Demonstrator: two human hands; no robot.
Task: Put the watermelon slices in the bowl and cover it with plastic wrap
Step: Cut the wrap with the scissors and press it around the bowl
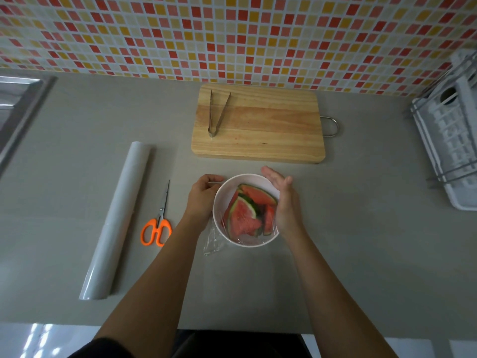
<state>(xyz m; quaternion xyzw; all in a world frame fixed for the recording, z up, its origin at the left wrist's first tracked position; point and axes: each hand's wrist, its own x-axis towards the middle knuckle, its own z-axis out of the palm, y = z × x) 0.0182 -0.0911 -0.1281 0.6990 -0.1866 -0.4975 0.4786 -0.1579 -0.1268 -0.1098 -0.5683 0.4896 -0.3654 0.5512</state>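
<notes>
While the left hand (204, 200) gripped the wrapped bowl (224, 189), the right hand (282, 202), fingers (271, 177) straight together, pressed its rim

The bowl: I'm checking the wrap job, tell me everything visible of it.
The bowl is round, white, upright on the grey counter. It holds watermelon slices under clear plastic wrap, loose wrap trailing at its near left. The left hand grips its left side; the right hand lies flat against its right.

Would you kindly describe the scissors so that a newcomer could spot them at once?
On the grey counter, find the long plastic wrap roll at the left. The scissors lie between it and the white bowl. Only they have orange handles.
</notes>
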